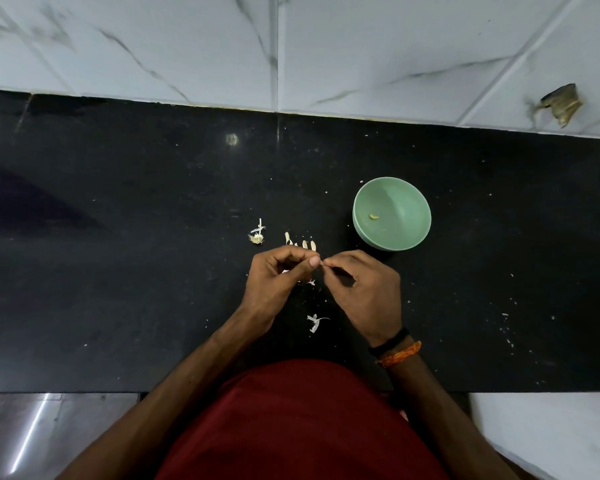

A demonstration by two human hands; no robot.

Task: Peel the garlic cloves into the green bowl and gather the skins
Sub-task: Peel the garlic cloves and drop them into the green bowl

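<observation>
Shirt (305, 420): dark red, lowest in view, closest to the camera, between both forearms.
Counter (118, 271): black, speckled with pale flecks, running left to right below a white marbled tile wall (361, 46).
Root end (256, 239): tufted garlic base with a papery strip, lying on the counter left of the hands.
Left hand (278, 278): fingers curled, thumb and fingertips pinching a small pale item where both hands meet; too hidden to tell clove from skin.
Cloves (305, 244): a few pale unpeeled pieces in a short row just beyond the left knuckles.
Skins (314, 322): thin white scraps on the counter between the wrists, another bit under the fingers.
Right hand (364, 289): grip closed in a pinch on the same small item, fingertips touching those of the left.
Wrist bands (395, 348): one black, one orange, on the right wrist.
Bowl (409, 188): green, upright, beyond and right of the hands, apart from them.
Peeled clove (373, 216): single yellowish piece lying inside the bowl.
Wall damage (561, 103): broken patch, far right on the tile.
</observation>
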